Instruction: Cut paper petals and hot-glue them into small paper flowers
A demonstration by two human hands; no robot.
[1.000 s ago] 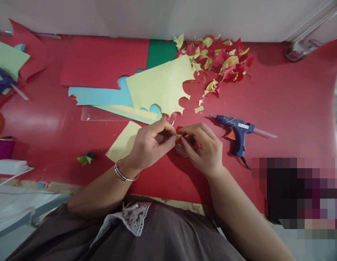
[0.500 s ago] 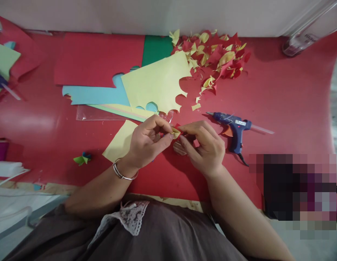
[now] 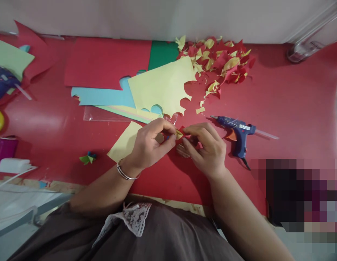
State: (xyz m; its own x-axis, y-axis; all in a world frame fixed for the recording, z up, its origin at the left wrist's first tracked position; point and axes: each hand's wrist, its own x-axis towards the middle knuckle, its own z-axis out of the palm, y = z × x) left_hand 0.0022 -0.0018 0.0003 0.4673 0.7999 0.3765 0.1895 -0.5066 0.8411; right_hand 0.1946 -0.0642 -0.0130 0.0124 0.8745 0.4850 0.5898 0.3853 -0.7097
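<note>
Between my fingertips is a small yellow paper piece, curled up, with a red paper piece against it. My left hand, wearing a bracelet, pinches the yellow piece. My right hand is closed on the red paper, touching the yellow one. Partly hidden under my hands lies a round, striped brownish thing. A cut yellow sheet lies under my left wrist. To the right of my right hand rests a blue glue gun with a clear glue stick.
Scraps of red and yellow paper are heaped at the back. Coloured sheets lie back left. A small green-blue paper shape, a second glue gun and a white plug are at left. A person is at right.
The whole view has shifted, so the table things appear slightly farther right and lower. My hands keep the same pinch on the paper pieces.
</note>
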